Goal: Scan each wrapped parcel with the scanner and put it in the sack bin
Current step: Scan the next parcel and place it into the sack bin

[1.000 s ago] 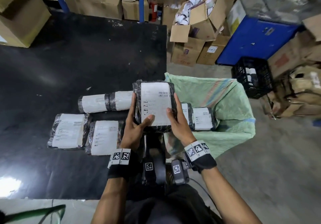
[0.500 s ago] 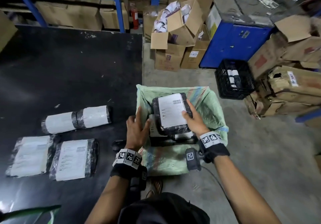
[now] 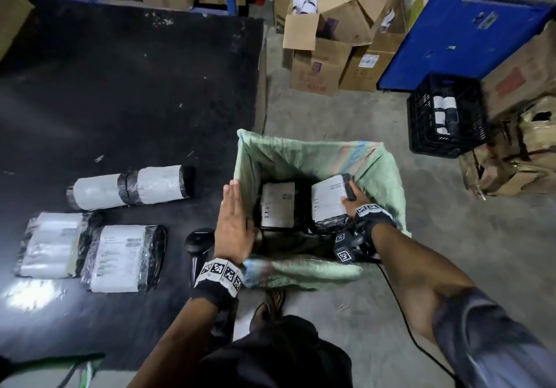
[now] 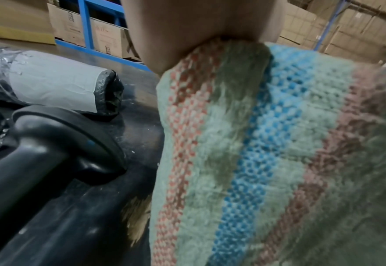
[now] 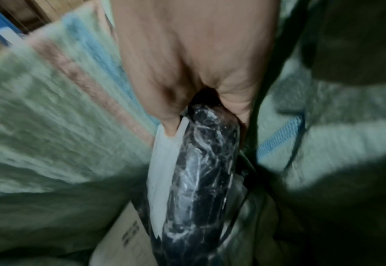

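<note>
The left hand (image 3: pixel 233 225) is flat, fingers straight and together, pointing away from the body, palm pressed against the near left rim of the sack (image 3: pixel 304 270) beside the desk's right edge. The right hand (image 3: pixel 352 199) reaches down into the sack, fingers and thumb curled round the right edge of a parcel (image 3: pixel 328 199). Both forearms extend forward, each wrist wearing a marker band.
</note>
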Tool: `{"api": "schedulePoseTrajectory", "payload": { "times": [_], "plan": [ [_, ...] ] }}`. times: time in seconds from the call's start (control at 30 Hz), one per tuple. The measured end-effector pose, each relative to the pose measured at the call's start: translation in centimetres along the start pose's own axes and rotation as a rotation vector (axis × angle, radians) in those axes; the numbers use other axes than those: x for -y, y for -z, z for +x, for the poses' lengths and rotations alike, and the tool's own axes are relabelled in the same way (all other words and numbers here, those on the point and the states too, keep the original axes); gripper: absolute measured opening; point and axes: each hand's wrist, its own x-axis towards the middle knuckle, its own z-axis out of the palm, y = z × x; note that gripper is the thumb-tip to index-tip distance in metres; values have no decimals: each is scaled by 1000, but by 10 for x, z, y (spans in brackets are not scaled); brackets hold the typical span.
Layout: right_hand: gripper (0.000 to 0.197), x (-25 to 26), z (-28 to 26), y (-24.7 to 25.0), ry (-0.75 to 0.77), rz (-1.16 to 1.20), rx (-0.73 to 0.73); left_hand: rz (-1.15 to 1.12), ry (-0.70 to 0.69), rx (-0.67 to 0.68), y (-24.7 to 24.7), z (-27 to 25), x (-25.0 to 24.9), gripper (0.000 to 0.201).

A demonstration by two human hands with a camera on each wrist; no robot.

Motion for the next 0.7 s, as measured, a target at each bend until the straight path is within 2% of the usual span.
{"api": "schedulePoseTrajectory", "payload": {
  "times": [0.1, 0.3, 0.43, 0.57, 0.7],
  "plan": [
    [67, -9, 2, -16, 16, 57, -52, 29, -8, 22, -3, 2, 4, 103],
    [68, -34, 16, -48, -15, 154, -148, 100, -8, 44, -6, 4, 8, 98],
    [86, -32, 24, -59, -189, 42, -85, 78, -28, 36, -8, 5, 9, 97],
    [93, -40, 36, -72, -152, 21, -175, 108, -51, 24, -10, 8, 8, 89],
    [90, -28, 29, -63, -229, -86, -112, 122, -31, 24, -8, 7, 7, 98]
  ]
}}
